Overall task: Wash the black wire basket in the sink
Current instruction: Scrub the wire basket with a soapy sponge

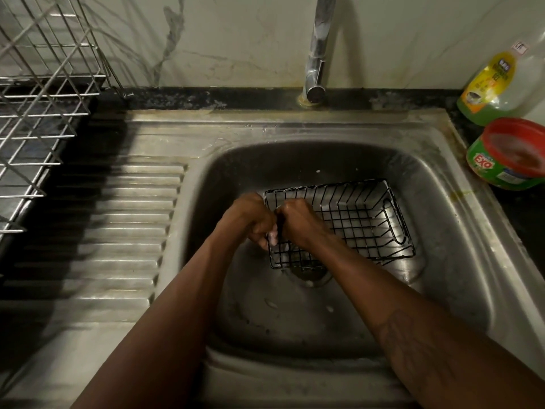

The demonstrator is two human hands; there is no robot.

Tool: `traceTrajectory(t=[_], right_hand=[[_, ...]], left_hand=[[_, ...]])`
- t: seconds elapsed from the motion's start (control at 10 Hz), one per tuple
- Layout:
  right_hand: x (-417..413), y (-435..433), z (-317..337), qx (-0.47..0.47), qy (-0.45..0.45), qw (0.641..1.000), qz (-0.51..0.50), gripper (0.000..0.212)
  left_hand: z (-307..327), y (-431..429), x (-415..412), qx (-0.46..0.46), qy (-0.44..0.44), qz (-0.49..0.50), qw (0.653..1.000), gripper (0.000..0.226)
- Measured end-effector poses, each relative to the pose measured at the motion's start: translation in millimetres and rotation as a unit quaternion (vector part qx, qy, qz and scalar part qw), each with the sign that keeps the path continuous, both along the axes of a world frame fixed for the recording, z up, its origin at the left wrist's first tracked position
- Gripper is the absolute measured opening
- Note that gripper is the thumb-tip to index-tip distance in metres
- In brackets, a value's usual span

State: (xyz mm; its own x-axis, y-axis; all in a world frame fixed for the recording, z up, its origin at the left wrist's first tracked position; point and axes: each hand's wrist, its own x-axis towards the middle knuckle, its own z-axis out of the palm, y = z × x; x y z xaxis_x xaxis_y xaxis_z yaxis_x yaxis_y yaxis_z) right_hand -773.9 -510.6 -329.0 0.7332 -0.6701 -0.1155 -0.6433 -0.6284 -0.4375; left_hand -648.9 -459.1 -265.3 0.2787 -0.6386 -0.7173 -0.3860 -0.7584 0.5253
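Suds are clinging in pale flecks to the black wire basket (354, 219), which is sitting right way up on the floor of the steel sink (324, 125), its near edge lying over the drain (308, 274). Both hands are working at the basket's left end wall. The left hand (250, 221) is curling round the wires from outside, and the right hand (299, 224) is closing on the same wall from inside, knuckles up, so the two fists are nearly touching across the wire. Gripping from both sides is probably steadying the light frame while lather is being rubbed along the thin rods (something pale is showing between the fingers, but whether it is a scrubber cannot be told). The tap (317, 63) is standing over the back rim with no water visibly running. That suits soaping rather than rinsing, so the wash is judged partway through. An Exo dishwash tub (507, 154) and a bottle of green washing liquid (489, 87) are waiting on the counter to the right, handy for more soap. A steel dish rack (38, 113) is standing beside the ribbed drainboard (118, 225) on the left, likely for drying.
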Motion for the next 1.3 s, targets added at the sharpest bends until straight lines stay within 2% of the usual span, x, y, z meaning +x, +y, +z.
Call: traceTrajectory(t=[0.2,0.4,0.5,0.6,0.7,0.8,1.0,1.1,1.2,1.3], right_hand=[[-10,-2,1,-0.046,0.032,0.996,-0.073,0.009],[-74,-40,9,-0.082,0.091,0.946,-0.301,0.014],[-79,-43,13,-0.088,0.104,0.929,-0.343,0.017],[-55,-29,12,-0.077,0.095,0.948,-0.295,0.01],[-7,-1,6,-0.025,0.051,0.987,-0.148,0.009],[10,8,4,-0.007,0.031,0.997,-0.067,0.008],[-49,-29,11,-0.064,0.081,0.971,-0.217,0.007],[-81,-47,17,-0.109,0.129,0.931,-0.323,0.017],[-76,-47,16,-0.118,0.153,0.924,-0.33,0.024],[-71,-47,13,-0.094,0.145,0.925,-0.338,0.021]], left_hand=[[5,5,-9,0.039,0.033,-0.015,0.999,0.02],[0,6,-7,0.047,0.039,-0.011,0.998,0.017],[-4,4,-9,0.063,0.039,-0.033,0.997,0.012],[-7,2,-7,0.065,0.037,-0.041,0.996,0.011],[-10,-1,-4,0.064,0.044,-0.033,0.996,0.011],[-10,-1,-5,0.061,0.034,-0.03,0.997,0.011],[-8,-1,-2,0.061,0.028,-0.033,0.997,0.017],[-7,-1,-3,0.07,0.035,-0.037,0.996,0.019],[-7,-2,-3,0.07,0.037,-0.032,0.996,0.018],[-7,-1,-3,0.073,0.035,-0.029,0.996,0.017]])
